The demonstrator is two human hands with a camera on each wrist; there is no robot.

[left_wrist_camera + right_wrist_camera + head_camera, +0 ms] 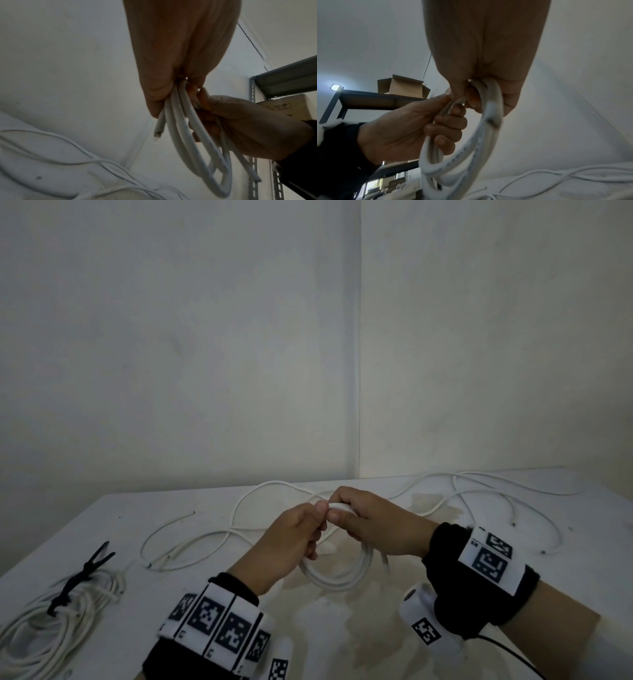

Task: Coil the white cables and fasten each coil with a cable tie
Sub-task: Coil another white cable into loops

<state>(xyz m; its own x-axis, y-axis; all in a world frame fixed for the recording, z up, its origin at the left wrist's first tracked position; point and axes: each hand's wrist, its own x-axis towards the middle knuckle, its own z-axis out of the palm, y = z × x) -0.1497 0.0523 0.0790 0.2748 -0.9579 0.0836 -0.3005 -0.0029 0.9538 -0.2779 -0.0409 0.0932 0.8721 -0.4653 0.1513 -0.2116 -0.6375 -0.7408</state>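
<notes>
A small coil of thick white cable (pixel 337 571) hangs above the white table (pixel 102 515), held at its top by both hands. My left hand (pixel 294 537) and my right hand (pixel 363 523) meet thumb to thumb and pinch the loops together. In the left wrist view the coil (pixel 193 146) hangs from my left fingers (pixel 154 93), with one cut end (pixel 158 129) sticking out. In the right wrist view the coil (pixel 476 142) runs through my right fingers (pixel 510 100), and my left hand (pixel 419 124) grips it too. No cable tie is seen on this coil.
A finished coil (pixel 44 625) bound with black cable ties (pixel 85 571) lies at the table's front left. Loose thin white cables (pixel 274 508) sprawl across the middle and right (pixel 479 494). Walls stand close behind the table. A metal shelf with cardboard boxes (pixel 402 86) is nearby.
</notes>
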